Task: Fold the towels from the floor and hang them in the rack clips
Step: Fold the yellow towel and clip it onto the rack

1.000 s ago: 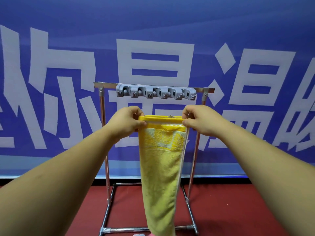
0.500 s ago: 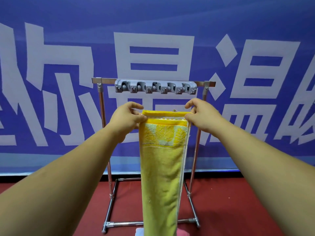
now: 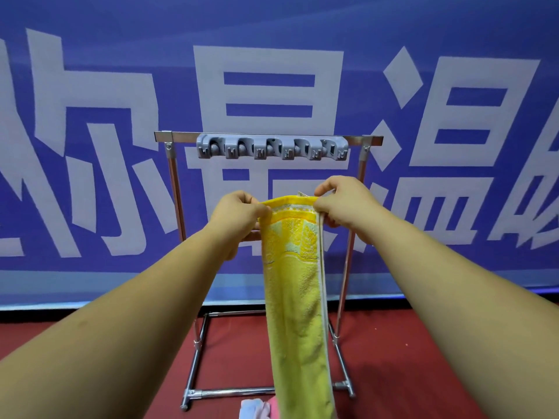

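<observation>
- A metal rack [image 3: 174, 192] stands on the red floor [image 3: 408, 373] before a blue banner [image 3: 90, 55]. A grey clip strip [image 3: 272, 149] is on its top bar, and no cloth shows in the clips.
- A pale blue and pink cloth [image 3: 255, 409] lies on the floor at the rack's foot.
- The yellow towel [image 3: 295, 297], folded into a long strip, hangs in front of the rack. It is below the clips and apart from them, and it covers part of the bottom bar.
- Left hand [image 3: 239, 213]: fingers [image 3: 260, 208] curled, pinching the towel's top left corner.
- Right hand [image 3: 344, 204]: fingers [image 3: 325, 189] curled, pinching the top right corner, beside a small tag [image 3: 302, 194] too small to read.
- The banner bears large white Chinese characters. 你 at left and 温 at right are readable; the middle one is partly hidden.
</observation>
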`<action>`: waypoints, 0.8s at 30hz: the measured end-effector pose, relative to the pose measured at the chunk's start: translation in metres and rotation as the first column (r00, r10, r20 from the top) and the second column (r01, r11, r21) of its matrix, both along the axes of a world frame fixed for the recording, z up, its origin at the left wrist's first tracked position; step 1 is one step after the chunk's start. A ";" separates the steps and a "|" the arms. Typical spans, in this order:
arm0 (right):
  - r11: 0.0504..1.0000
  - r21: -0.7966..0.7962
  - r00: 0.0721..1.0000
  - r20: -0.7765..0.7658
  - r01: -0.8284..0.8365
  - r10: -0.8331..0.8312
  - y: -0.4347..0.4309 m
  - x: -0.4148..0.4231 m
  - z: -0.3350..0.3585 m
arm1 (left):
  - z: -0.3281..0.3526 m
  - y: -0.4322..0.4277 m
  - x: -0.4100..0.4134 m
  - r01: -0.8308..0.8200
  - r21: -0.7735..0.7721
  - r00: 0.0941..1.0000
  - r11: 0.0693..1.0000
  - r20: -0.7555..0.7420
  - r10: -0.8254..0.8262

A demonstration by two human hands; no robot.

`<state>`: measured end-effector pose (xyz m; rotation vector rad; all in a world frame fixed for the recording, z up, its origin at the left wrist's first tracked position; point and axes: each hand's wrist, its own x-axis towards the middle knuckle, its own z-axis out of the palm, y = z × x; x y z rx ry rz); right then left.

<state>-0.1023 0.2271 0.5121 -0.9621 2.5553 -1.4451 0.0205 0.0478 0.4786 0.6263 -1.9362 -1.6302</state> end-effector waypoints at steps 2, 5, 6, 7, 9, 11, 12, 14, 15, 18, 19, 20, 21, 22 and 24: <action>1.000 0.006 1.000 -0.012 -0.011 0.011 -0.003 0.000 -0.001 | 0.000 0.005 -0.005 0.009 -0.019 1.000 1.000 -0.013 -0.009; 0.999 0.026 0.999 -0.037 -0.037 0.038 -0.005 0.002 -0.001 | 0.002 0.013 -0.010 0.057 -0.030 0.998 0.998 -0.036 -0.058; 0.998 0.038 0.997 -0.057 -0.048 0.050 -0.005 0.003 0.000 | 0.004 0.016 -0.010 0.077 -0.026 0.996 0.997 -0.041 -0.078; 0.997 0.054 0.995 -0.083 -0.058 0.063 -0.006 0.004 0.000 | 0.005 0.019 -0.011 0.093 -0.018 0.994 0.996 -0.047 -0.094; 0.994 0.091 0.987 -0.139 -0.067 0.080 -0.006 0.007 0.002 | 0.007 0.024 -0.011 0.109 0.015 0.992 0.994 -0.069 -0.108; 0.992 0.098 0.983 -0.161 -0.077 0.092 -0.007 0.009 0.003 | 0.007 0.025 -0.013 0.113 0.060 0.990 0.992 -0.089 -0.107; 0.991 0.100 0.982 -0.160 -0.087 0.103 -0.007 0.010 0.003 | 0.007 0.026 -0.013 0.118 0.075 0.990 0.990 -0.092 -0.111; 0.988 0.108 0.979 -0.158 -0.109 0.126 -0.009 0.012 0.002 | 0.006 0.028 -0.014 0.136 0.091 0.987 0.986 -0.095 -0.128; 0.987 0.108 0.978 -0.161 -0.117 0.134 -0.010 0.013 0.001 | 0.006 0.029 -0.015 0.147 0.096 0.986 0.985 -0.098 -0.137; 0.984 0.105 0.971 -0.176 -0.145 0.162 -0.012 0.014 0.001 | 0.008 0.032 -0.013 0.171 0.101 0.982 0.980 -0.098 -0.162; 0.982 0.108 0.968 -0.178 -0.157 0.175 -0.012 0.014 0.002 | 0.009 0.032 -0.012 0.181 0.104 0.980 0.978 -0.098 -0.171; 0.980 0.112 0.966 -0.180 -0.166 0.185 -0.011 0.014 0.002 | 0.009 0.032 -0.011 0.195 0.110 0.978 0.975 -0.102 -0.184; 0.978 0.117 0.965 -0.180 -0.174 0.193 -0.011 0.014 0.002 | 0.010 0.032 -0.010 0.211 0.114 0.974 0.971 -0.108 -0.199; 0.976 0.122 0.964 -0.176 -0.181 0.200 -0.011 0.014 0.003 | 0.010 0.031 -0.009 0.223 0.114 0.971 0.968 -0.112 -0.211; 0.973 0.134 0.963 -0.166 -0.189 0.210 -0.010 0.015 0.004 | 0.011 0.031 -0.007 0.238 0.116 0.967 0.964 -0.117 -0.225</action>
